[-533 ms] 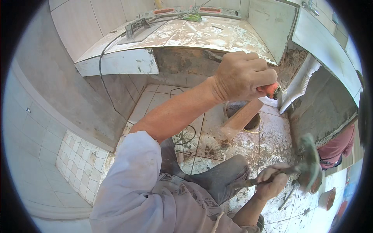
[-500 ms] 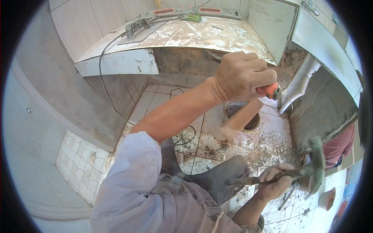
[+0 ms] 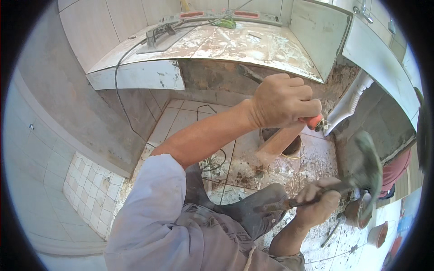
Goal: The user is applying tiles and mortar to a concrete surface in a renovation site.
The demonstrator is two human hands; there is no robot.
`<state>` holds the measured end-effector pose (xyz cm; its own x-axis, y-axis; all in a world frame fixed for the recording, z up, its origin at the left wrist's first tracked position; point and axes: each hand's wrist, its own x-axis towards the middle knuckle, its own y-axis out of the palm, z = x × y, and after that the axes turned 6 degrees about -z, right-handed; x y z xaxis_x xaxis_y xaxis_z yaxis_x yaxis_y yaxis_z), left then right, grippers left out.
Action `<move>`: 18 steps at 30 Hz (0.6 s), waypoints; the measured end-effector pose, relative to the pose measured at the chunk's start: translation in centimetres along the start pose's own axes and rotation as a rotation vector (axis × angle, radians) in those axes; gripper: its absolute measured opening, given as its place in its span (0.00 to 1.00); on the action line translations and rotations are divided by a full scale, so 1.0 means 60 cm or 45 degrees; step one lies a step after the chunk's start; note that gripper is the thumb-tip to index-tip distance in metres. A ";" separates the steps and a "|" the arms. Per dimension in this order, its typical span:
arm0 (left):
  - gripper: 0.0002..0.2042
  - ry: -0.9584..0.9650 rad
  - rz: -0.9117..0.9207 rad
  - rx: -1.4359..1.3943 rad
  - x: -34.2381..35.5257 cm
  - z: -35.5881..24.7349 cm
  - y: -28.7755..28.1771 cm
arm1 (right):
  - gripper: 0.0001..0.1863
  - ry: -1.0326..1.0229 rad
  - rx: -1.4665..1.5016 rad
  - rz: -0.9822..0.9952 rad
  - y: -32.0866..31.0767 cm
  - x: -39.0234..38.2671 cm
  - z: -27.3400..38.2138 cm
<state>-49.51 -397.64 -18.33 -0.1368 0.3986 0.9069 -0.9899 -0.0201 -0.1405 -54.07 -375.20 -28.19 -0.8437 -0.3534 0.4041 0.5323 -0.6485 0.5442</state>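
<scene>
My left hand is closed on the orange handle of a chisel, whose dark blade points up and left against the exposed rough cement face below the tiled counter's front edge. Lower right, my right hand grips a hammer by its handle; the head is raised to the right and blurred. A wooden board leans over a dark bucket on the floor behind my left hand.
The counter holds a long level and cables. A white drainpipe runs down at right. A person in maroon is partly seen at far right, near pots. The floor tiles are strewn with debris.
The hammer in my right hand has swung slightly upward and right. The view has shifted a little, and my left hand with the chisel sits slightly lower in it.
</scene>
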 end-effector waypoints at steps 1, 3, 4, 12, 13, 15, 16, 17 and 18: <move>0.13 -0.022 -0.010 0.015 0.002 0.004 0.000 | 0.23 -0.094 0.111 0.148 -0.004 0.006 0.009; 0.13 -0.044 -0.014 0.026 0.006 0.010 0.001 | 0.23 -0.193 0.221 0.186 0.006 0.009 0.013; 0.13 -0.051 -0.052 0.018 0.010 0.011 0.003 | 0.23 -0.295 0.330 0.228 0.009 0.010 0.012; 0.11 -0.036 -0.052 0.038 0.000 0.014 0.006 | 0.26 0.050 0.062 0.136 -0.003 -0.002 -0.017; 0.11 -0.042 -0.060 0.029 0.004 0.014 0.010 | 0.27 -0.110 0.069 0.137 0.001 0.004 -0.011; 0.11 -0.045 -0.063 0.022 0.005 0.010 0.007 | 0.28 -0.119 0.231 0.098 0.006 0.001 -0.012; 0.12 -0.041 -0.034 0.046 0.005 0.006 0.006 | 0.28 -0.144 0.386 0.060 0.008 0.001 -0.013; 0.12 -0.036 -0.007 0.070 0.005 0.005 0.005 | 0.27 -0.092 0.211 -0.083 0.016 -0.007 -0.018; 0.12 -0.027 -0.012 0.066 0.008 0.010 0.005 | 0.27 -0.102 0.214 -0.086 0.010 -0.001 -0.022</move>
<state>-49.92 -397.99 -17.74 -0.1279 0.3796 0.9163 -0.9917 -0.0639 -0.1119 -53.81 -376.45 -28.88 -0.8733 -0.2536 0.4160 0.4843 -0.5447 0.6846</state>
